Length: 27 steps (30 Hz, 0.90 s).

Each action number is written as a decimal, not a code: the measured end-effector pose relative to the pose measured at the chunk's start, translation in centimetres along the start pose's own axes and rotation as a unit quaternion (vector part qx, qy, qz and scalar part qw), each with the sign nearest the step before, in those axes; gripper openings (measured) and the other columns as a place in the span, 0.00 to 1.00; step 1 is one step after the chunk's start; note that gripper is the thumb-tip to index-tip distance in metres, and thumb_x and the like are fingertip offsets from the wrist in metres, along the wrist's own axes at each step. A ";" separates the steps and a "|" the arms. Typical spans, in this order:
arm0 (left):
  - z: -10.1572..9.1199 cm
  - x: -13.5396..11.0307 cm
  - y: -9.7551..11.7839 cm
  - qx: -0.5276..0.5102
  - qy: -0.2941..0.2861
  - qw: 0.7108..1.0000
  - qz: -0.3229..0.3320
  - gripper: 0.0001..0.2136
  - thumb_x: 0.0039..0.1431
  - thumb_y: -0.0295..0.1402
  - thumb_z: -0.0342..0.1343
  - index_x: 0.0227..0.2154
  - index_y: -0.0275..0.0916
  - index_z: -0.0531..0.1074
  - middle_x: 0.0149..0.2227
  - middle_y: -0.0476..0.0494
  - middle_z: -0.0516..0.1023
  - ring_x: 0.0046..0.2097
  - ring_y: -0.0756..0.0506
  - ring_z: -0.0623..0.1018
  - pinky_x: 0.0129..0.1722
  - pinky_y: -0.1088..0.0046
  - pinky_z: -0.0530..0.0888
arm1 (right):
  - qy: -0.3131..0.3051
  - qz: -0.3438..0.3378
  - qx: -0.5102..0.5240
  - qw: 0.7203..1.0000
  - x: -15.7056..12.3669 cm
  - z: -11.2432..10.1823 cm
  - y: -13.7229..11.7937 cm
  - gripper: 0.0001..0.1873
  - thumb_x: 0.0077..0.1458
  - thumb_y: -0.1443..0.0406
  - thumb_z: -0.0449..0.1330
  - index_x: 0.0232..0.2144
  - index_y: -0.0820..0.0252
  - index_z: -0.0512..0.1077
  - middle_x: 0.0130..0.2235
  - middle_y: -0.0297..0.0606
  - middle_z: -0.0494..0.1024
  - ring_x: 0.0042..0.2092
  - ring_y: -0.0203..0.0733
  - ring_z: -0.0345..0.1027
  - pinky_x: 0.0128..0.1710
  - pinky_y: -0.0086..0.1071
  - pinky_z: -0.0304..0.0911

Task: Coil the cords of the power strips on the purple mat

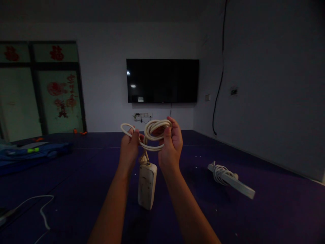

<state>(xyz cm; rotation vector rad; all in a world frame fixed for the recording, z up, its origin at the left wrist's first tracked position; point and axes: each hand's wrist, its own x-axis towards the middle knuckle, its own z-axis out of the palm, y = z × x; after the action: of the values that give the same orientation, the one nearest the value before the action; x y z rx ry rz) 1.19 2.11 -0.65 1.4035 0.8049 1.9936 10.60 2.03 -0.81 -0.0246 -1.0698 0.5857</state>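
Note:
A white cord point(154, 126) is wound into several loops and held up in front of me. My right hand point(171, 145) grips the coil, thumb across the near side and fingers behind. Pinched in my left hand point(130, 145) is a stretch of the same cord, and a loop of it sticks out to the left. From the cord hangs a white power strip point(147, 186), upright between my forearms, its plain back with dark marks facing me. The cord looks knotted or bunched at the strip's top end.
On the purple floor point(193, 210) at right lies another white power strip point(240, 186) wrapped in its cord. A thin white cable point(42, 213) runs across the left side, near blue fabric point(43, 150). A television point(162, 81) hangs on the far wall.

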 end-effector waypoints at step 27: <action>-0.7 -0.9 0.7 -0.025 -0.205 0.978 -0.031 0.09 0.40 0.32 0.65 0.28 0.39 0.76 0.26 0.44 0.77 0.30 0.44 0.76 0.30 0.69 0.73 | -0.215 0.116 -0.044 0.969 1.2 -1.8 -1.3 0.18 0.53 0.54 0.57 0.44 0.53 0.69 0.32 0.33 0.73 0.30 0.35 0.66 0.31 0.31 0.65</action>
<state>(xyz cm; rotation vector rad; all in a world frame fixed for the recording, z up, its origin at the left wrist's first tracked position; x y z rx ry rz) 0.75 0.85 -0.88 1.6620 0.5974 1.5862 13.11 1.97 -0.36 -0.1050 -1.5277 0.7755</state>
